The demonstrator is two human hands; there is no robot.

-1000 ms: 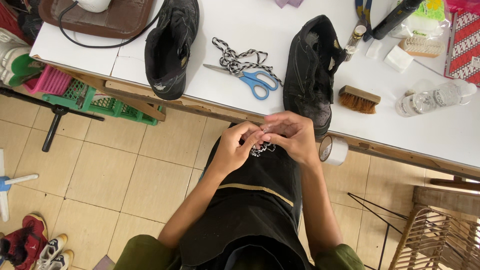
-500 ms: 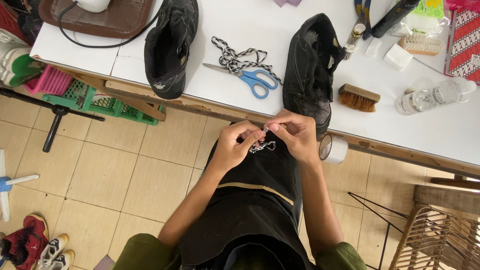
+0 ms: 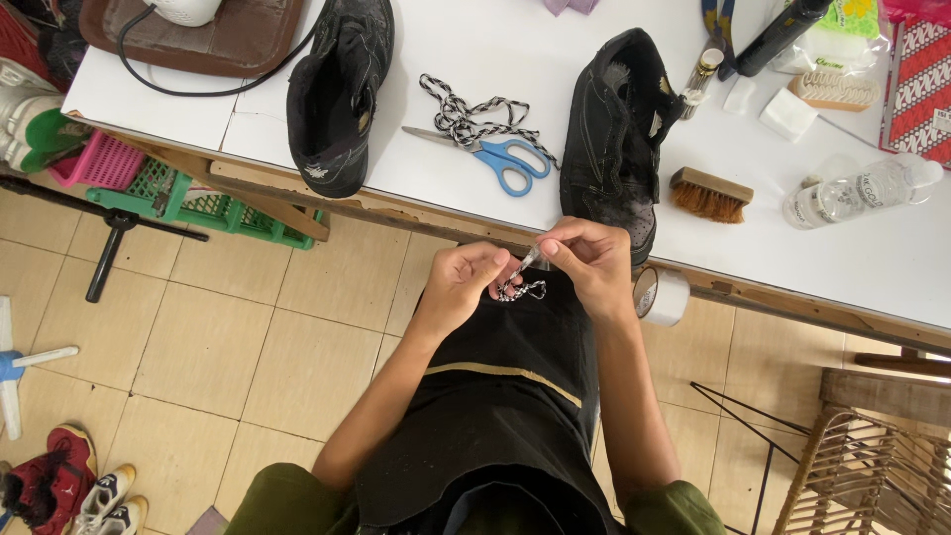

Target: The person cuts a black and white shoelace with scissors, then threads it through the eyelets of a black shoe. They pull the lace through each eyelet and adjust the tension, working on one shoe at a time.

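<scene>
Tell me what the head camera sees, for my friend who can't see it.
Two hands, left hand and right hand, pinch a black-and-white shoelace over a black apron. On the white table beyond lie two black shoes, blue scissors and a brush.

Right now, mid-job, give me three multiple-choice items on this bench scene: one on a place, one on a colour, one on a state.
1. Where do the blue-handled steel scissors lie?
A. on the floor tiles
B. on the white tabletop between the two black leather shoes
C. in the pink basket

2. What colour are the bristles of the wooden-backed brush?
A. brown
B. white
C. green

3. What is the state of the black-and-white braided lace?
A. lying loose on the floor
B. threaded through a shoe
C. held off the table between both hands

Answers: 1 B, they rest beside a second coiled lace between the left shoe and right shoe. 2 A, the tuft is brown. 3 C, fingers of the left hand and right hand pinch it.
</scene>
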